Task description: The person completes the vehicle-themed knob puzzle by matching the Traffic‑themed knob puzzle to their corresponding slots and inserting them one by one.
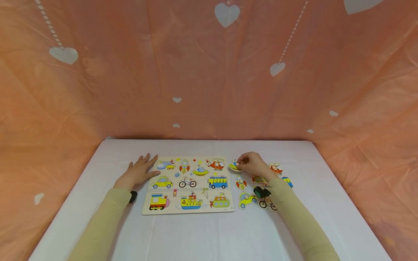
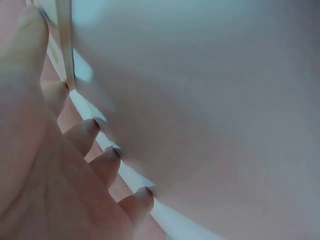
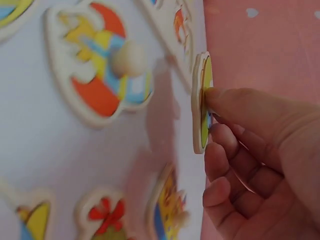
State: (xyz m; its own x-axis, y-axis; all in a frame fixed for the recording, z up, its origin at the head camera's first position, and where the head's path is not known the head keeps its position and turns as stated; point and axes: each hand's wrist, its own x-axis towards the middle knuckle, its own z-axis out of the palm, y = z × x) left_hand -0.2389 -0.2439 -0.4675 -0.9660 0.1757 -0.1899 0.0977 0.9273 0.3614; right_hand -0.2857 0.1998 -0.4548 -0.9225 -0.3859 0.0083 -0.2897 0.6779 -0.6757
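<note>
A wooden puzzle board point(image 1: 146, 208) with printed vehicle pictures lies flat on the table. My left hand point(image 1: 138, 171) is spread at its upper left corner, with thumb and index finger touching the edge; the left wrist view shows these fingers point(image 2: 82, 135) extended. To the right of the board, my right hand point(image 1: 254, 165) pinches a flying saucer puzzle piece point(image 1: 233, 166) between thumb and fingers. Seen from the right wrist, that saucer piece point(image 3: 198, 120) is tilted on edge and raised off the table. Its knob is hidden by the fingers.
Loose knobbed pieces lie right of the board: a rocket point(image 1: 241, 183), a yellow car point(image 1: 245, 201), a bicycle point(image 1: 265, 205), a helicopter point(image 1: 275, 168), a bus point(image 1: 287, 181) and a submarine point(image 1: 257, 179). My right forearm point(image 1: 294, 214) partly covers several. A pink curtain point(image 1: 209, 90) hangs behind the table.
</note>
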